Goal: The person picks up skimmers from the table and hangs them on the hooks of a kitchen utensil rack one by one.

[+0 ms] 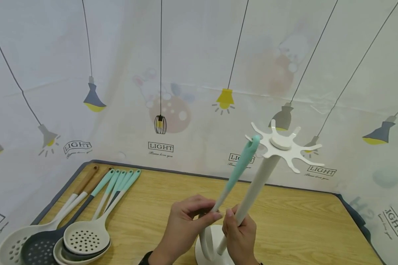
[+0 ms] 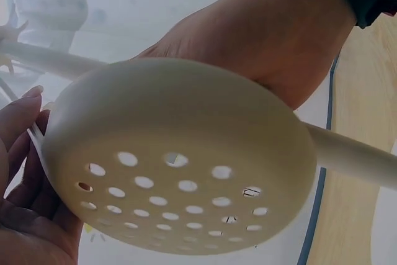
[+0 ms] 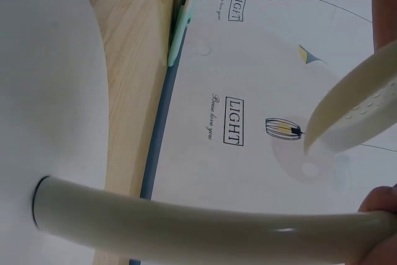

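Left hand (image 1: 187,222) pinches skimmer (image 1: 239,167), right hand (image 1: 240,232) grips stand (image 1: 260,180): apparently the hanging step, next calling for seating the handle tip (image 1: 254,142) on 1 prong (image 1: 257,129).

Behind and beside the rectangular desk (image 1: 302,221) with a light wood-grain top and dark blue-grey edging (image 1: 355,215) hangs a creased white sheet (image 1: 199,44), printed with grey, blue and yellow pendant lamps (image 1: 224,98) on thin black cords (image 1: 161,55) and black-framed "LIGHT" lettering (image 1: 160,147); blurred, pale pinkish-orange cartoon figures (image 1: 169,114) appear faintly across it
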Motion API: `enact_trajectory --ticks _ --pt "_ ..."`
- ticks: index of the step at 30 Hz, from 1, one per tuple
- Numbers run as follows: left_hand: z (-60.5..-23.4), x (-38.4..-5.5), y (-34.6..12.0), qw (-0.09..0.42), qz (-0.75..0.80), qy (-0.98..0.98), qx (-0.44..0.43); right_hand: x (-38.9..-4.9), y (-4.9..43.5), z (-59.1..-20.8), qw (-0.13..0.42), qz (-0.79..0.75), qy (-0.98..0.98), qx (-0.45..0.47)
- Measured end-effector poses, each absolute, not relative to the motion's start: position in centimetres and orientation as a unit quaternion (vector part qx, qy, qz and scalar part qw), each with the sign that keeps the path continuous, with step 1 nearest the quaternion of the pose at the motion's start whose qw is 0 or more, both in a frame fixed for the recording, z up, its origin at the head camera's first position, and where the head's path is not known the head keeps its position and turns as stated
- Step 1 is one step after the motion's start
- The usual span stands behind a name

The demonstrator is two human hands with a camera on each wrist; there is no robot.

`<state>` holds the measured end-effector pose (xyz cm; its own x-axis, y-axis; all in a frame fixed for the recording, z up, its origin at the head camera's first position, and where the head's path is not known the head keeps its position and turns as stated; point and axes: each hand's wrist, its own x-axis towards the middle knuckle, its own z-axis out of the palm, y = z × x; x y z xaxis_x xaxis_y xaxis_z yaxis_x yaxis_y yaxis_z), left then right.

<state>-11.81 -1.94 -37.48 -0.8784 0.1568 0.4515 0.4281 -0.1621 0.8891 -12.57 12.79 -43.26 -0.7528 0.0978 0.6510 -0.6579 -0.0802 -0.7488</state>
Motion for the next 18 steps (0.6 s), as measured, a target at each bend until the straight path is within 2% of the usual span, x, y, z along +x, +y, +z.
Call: enact_trajectory --ticks 9,18 --pt "-38.2 -11.8 -1.0 0.091 -0.746 -0.612 -0.245 -12.5 12.8 -43.2 0.259 0.700 -0.638 0.190" --pt "-38.4 -11.8 -0.8 0.105 -0.741 -0.616 -0.246 -12.3 12.9 -42.8 0.252 0.706 -0.629 0.206"
